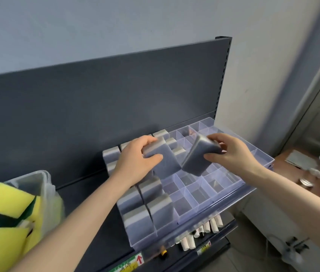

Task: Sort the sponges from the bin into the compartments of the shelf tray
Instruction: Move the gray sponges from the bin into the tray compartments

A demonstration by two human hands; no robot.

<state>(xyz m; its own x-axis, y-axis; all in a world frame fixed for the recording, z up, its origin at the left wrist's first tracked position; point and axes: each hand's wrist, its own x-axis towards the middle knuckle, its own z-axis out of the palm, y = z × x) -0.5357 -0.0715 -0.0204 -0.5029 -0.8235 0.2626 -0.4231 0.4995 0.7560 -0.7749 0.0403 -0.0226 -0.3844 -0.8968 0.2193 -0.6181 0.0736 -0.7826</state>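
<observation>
Near left, the bin point(43, 179) holds yellow sponges point(4, 201). Beyond it, the tray point(204, 214) carries stored sponges point(155, 211) in its left compartments. Above the tray, the left hand point(135, 160) grips a grey sponge point(163, 165) across its width. The right hand point(233, 154) pinches a second grey sponge point(198, 158), tilted. Judged light, soft and compressible; hold lightly by the long sides.

Head-worn wide-angle view, angled forward and down over a shelf.
The camera sits above and close to the clear shelf tray point(200, 195), which lies right of centre. Both forearms enter from the bottom edge. Near mid-frame the left hand point(135, 158) grips a grey sponge point(161, 157) and the right hand point(231, 152) a second grey sponge point(197, 156). The bin point(43, 185) is cropped at lower left, the dark back panel point(96, 99) rises behind, and a desk point(284, 163) shows at far right.
</observation>
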